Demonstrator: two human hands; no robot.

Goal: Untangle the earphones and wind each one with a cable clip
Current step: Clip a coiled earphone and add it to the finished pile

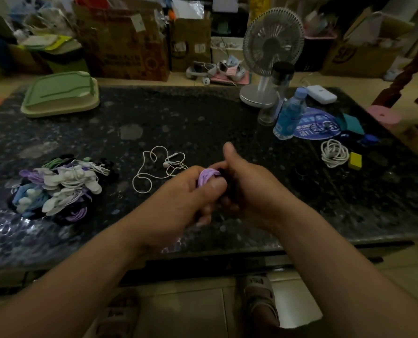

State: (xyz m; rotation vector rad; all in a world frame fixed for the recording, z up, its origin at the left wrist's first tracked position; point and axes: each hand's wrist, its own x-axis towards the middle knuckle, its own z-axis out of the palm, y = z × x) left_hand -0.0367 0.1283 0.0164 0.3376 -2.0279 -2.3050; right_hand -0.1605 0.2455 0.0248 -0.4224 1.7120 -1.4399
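Both hands meet above the front middle of the dark stone table (203, 113). My left hand (190, 191) grips a coiled bundle of purple earphone cable (206, 175), thumb pressed over it. My right hand (247, 181) curls round a dark piece next to the bundle, thumb raised; what that piece is cannot be made out. A loose white earphone (161, 167) lies tangled on the table just behind my left hand. A pile of wound earphones with clips (61, 186), white, purple, blue and black, sits at the left.
A green lidded tray (61, 93) lies at the back left. A desk fan (271, 52), a jar, a blue bottle (288, 115), a white power bank and a blue round card stand back right. A coiled white cable (334, 152) and yellow block lie right.
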